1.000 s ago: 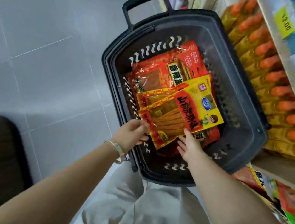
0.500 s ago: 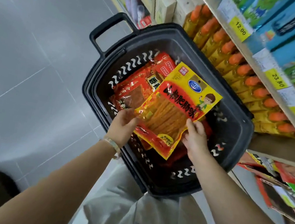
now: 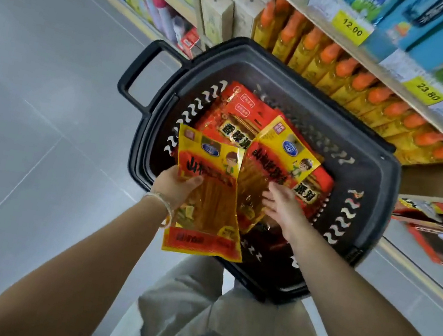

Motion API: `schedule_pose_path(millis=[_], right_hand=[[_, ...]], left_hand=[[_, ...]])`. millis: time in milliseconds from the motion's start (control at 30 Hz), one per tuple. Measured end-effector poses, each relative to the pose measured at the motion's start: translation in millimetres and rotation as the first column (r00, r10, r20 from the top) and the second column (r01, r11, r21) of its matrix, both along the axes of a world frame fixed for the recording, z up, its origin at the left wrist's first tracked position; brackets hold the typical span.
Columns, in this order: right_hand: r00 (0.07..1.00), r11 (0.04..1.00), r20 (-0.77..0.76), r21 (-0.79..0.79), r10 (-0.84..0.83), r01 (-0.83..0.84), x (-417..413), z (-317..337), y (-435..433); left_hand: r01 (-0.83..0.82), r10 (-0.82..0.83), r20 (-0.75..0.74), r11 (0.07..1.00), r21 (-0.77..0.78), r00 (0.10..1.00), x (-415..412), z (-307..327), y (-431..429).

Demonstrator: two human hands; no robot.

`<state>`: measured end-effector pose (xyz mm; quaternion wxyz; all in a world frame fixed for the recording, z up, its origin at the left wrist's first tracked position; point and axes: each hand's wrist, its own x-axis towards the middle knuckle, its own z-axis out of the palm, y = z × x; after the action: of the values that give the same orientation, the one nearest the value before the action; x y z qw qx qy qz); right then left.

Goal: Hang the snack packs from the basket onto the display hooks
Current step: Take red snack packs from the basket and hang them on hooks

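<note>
A black shopping basket (image 3: 367,175) stands on the floor by the shelves, holding several red and yellow snack packs. My left hand (image 3: 175,186) grips one yellow-and-red snack pack (image 3: 208,204) by its left edge, lifted over the basket's near-left rim. A second yellow pack (image 3: 281,154) lies tilted in the basket beside it, on top of red packs (image 3: 238,114). My right hand (image 3: 281,205) is over the lower part of that second pack, fingers spread and touching it. No display hooks are in view.
Shelves run along the right with orange-capped yellow bottles (image 3: 349,72), beige boxes (image 3: 218,13) and price tags (image 3: 351,28). More snack packs (image 3: 440,230) lie on a low shelf at the right. Grey tiled floor (image 3: 47,107) spreads to the left.
The stack held by both hands has split: my left hand has drawn one yellow pack out toward the left, and my right hand has loosened onto the other pack. The view has tilted up.
</note>
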<state>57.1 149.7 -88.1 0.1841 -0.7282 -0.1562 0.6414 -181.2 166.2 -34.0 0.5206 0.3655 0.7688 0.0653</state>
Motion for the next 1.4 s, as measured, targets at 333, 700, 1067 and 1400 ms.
schedule_pose_path(millis=[333, 700, 1067, 1400], right_hand=[[0.924, 0.903, 0.216, -0.230, -0.315, 0.362, 3, -51, 7], [0.895, 0.895, 0.047, 0.069, -0.444, 0.440, 17, 12, -4], [0.841, 0.773, 0.215, 0.549, -0.497, 0.317, 105, 139, -96], [0.576, 0.529, 0.250, 0.755, -0.778, 0.387, 237, 200, -284]], left_hand=[[-0.003, 0.006, 0.028, 0.996, -0.093, 1.000, -16, -20, 0], [-0.284, 0.307, 0.225, 0.950, -0.129, 0.925, 4, 13, 8], [-0.112, 0.007, 0.388, 0.962, 0.250, 0.922, 128, 103, -12], [0.271, -0.480, 0.286, 0.793, 0.546, 0.829, 300, 170, -149]])
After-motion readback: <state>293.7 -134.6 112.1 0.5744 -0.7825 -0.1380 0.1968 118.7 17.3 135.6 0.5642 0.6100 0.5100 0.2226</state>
